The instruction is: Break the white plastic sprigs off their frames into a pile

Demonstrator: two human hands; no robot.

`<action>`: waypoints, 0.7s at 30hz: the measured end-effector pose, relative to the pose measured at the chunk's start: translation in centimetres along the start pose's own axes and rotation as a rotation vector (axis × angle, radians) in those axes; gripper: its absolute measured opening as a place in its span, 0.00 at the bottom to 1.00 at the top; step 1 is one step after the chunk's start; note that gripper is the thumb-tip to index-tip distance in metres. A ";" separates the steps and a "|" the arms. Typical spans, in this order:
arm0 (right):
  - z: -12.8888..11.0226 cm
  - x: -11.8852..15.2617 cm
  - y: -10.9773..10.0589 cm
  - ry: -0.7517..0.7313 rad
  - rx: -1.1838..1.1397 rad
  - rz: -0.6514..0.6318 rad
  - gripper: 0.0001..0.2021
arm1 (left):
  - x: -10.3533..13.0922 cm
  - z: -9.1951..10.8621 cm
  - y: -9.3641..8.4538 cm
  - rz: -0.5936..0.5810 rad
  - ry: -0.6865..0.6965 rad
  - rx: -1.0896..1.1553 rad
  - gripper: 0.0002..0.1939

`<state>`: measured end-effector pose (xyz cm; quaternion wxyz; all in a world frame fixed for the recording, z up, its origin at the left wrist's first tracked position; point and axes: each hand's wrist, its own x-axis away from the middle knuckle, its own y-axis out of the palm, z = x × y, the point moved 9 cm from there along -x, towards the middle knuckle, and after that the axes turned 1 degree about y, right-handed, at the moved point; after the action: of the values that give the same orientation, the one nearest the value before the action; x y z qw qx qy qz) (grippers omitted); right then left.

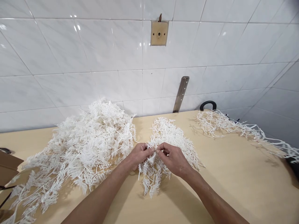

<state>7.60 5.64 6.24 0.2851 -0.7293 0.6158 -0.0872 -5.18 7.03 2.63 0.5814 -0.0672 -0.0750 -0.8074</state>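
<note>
The white feathery sprigs point(174, 135) at my fingers point(149, 151) look like matt plastic, spiky and rough; the large white feathery heap point(93, 143) has the same bristly finish. My pale wood-toned table point(229, 189) is smooth with a soft sheen. White veined wall tiles point(112, 43) gleam glossy, the grey perforated strip point(181, 94) looks metal, the yellowed square plate point(159, 39) dull plastic.

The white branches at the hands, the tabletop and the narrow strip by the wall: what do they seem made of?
White branches: probably plastic, matte; thin, even needles suggest moulding. Tabletop: perhaps laminated board, smooth satin, evenly pale tan. Narrow strip: likely metal, dull grey sheen, small light spots.
</note>
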 end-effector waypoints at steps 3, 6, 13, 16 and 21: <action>0.1 -0.1 -0.2 0.001 0.012 0.013 0.12 | 0.0 0.1 0.2 -0.011 0.010 0.000 0.26; 0.3 -0.1 -0.4 0.012 0.017 0.024 0.13 | 0.1 0.1 0.1 0.009 -0.004 -0.007 0.26; 0.7 -0.2 -0.3 0.060 0.008 0.030 0.13 | -0.2 -0.1 0.1 0.010 0.020 -0.009 0.25; 0.6 -0.2 -0.5 0.058 0.026 0.052 0.12 | -0.3 -0.4 0.2 -0.007 0.009 0.001 0.25; 0.1 -0.1 -0.5 -0.017 0.119 0.092 0.09 | -0.2 -0.3 0.2 0.004 0.015 -0.038 0.24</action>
<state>8.08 5.77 6.43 0.3371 -0.6828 0.6398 -0.1044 -4.97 7.06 2.33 0.5823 -0.0723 -0.0549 -0.8079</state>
